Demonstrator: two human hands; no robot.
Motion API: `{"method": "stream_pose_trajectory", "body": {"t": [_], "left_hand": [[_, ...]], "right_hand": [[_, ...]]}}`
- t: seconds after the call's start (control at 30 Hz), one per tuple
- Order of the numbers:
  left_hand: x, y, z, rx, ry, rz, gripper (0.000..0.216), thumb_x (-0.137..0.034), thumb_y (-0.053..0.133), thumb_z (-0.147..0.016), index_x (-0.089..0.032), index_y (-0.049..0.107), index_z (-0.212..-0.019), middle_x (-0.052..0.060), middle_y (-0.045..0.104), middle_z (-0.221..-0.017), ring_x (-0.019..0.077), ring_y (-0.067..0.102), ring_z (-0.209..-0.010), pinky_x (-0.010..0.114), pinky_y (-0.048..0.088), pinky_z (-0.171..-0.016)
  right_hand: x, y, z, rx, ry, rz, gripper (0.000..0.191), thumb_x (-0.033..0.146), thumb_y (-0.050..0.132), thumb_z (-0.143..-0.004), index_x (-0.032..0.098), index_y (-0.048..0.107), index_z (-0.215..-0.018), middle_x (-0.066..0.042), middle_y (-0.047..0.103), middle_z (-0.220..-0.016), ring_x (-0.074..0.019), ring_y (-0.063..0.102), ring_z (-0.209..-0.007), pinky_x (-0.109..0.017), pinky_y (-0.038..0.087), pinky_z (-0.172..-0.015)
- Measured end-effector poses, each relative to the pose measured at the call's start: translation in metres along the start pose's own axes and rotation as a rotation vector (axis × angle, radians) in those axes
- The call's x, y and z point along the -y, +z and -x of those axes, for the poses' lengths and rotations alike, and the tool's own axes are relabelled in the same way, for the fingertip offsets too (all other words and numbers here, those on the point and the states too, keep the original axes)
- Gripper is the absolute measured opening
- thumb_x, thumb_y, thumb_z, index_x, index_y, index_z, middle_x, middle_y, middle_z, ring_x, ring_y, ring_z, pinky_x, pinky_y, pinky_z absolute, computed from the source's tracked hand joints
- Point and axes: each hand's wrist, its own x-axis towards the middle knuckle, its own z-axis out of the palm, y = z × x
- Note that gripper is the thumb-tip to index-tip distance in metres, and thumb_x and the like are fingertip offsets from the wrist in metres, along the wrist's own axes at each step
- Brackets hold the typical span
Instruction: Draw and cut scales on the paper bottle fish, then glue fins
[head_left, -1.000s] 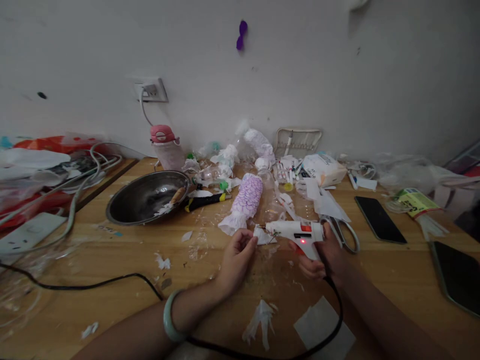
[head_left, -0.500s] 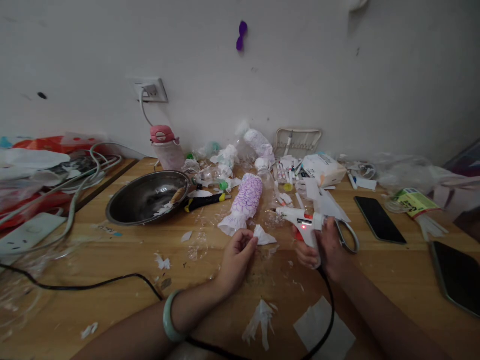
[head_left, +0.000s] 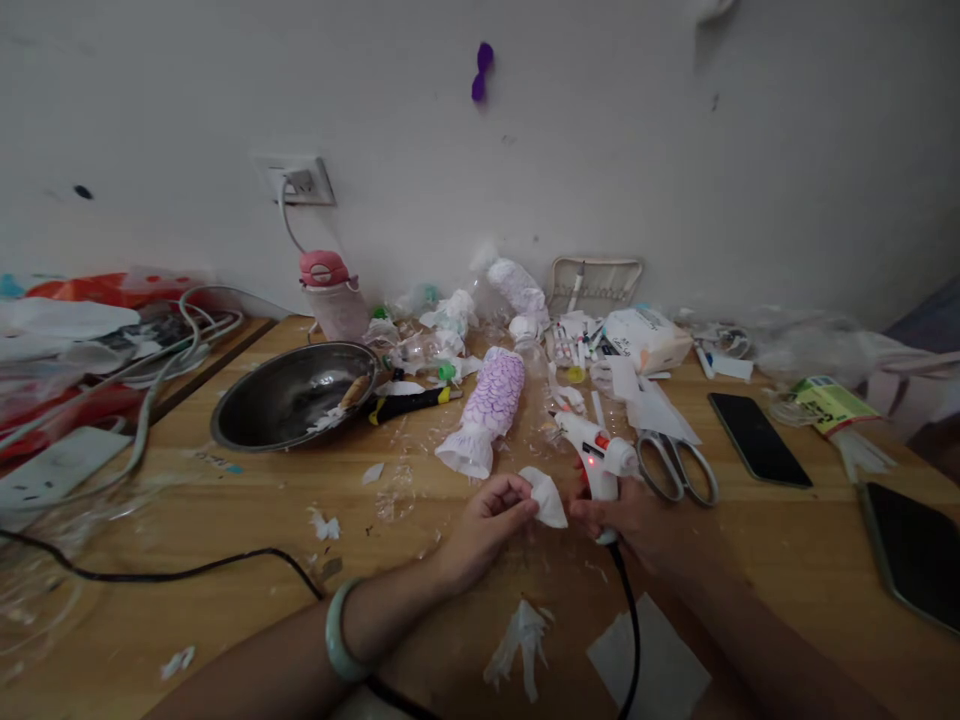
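Observation:
My left hand pinches a small white paper piece just above the wooden table. My right hand grips the handle of a white hot glue gun with a red light on; its nozzle points away, toward the back of the table. The gun's black cord runs down toward me. The two hands are close together, almost touching. A bottle wrapped in white paper with purple scale marks lies just beyond my left hand.
Scissors lie right of the glue gun. A metal bowl sits at the left, a pink bottle behind it. Two phones lie at the right. Paper scraps, cables and clutter line the wall.
My right hand swung the glue gun from pointing left at the paper to pointing away, and drew closer to me. My left hand lifted the paper piece toward the right hand.

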Motion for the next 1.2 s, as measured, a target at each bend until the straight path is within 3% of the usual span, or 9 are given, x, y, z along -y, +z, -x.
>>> {"method": "stream_pose_trajectory", "body": {"t": [0.17,0.37,0.73,1.2], "left_hand": [[0.001,0.000,0.000,0.027,0.006,-0.032,0.045,-0.053,0.079,-0.061,-0.019,0.053,-0.073,-0.005,0.055,-0.062,0.0077,0.047,-0.051,0.021,0.033,-0.050],[0.000,0.002,0.001,0.061,-0.013,-0.076,0.045,-0.053,0.079,-0.060,-0.018,0.053,-0.071,-0.005,0.052,-0.062,0.0081,0.043,-0.054,0.022,0.032,-0.052],[-0.001,0.003,0.001,0.078,0.007,-0.035,0.044,-0.048,0.080,-0.063,-0.018,0.061,-0.089,-0.002,0.059,-0.067,0.0093,0.048,-0.057,0.022,0.035,-0.053],[-0.001,0.002,0.002,0.080,0.027,-0.046,0.041,-0.047,0.080,-0.064,-0.019,0.064,-0.089,-0.002,0.058,-0.069,0.0098,0.049,-0.058,0.022,0.037,-0.053]], "right_hand": [[0.004,0.009,0.003,0.043,-0.008,0.055,0.033,0.043,0.078,-0.059,0.021,0.056,-0.068,0.005,0.052,-0.052,-0.0094,0.042,-0.045,-0.024,0.031,-0.045],[-0.002,0.008,0.000,-0.032,-0.030,0.078,0.031,0.043,0.077,-0.060,0.019,0.060,-0.069,0.004,0.055,-0.055,-0.0092,0.046,-0.049,-0.023,0.036,-0.048],[-0.007,0.006,-0.001,-0.031,-0.021,0.050,0.029,0.039,0.080,-0.060,0.019,0.062,-0.070,0.002,0.058,-0.058,-0.0100,0.048,-0.049,-0.023,0.036,-0.046],[-0.004,0.006,-0.001,-0.032,-0.016,0.062,0.030,0.042,0.079,-0.060,0.019,0.060,-0.067,0.003,0.055,-0.054,-0.0096,0.045,-0.047,-0.023,0.034,-0.045]]}}
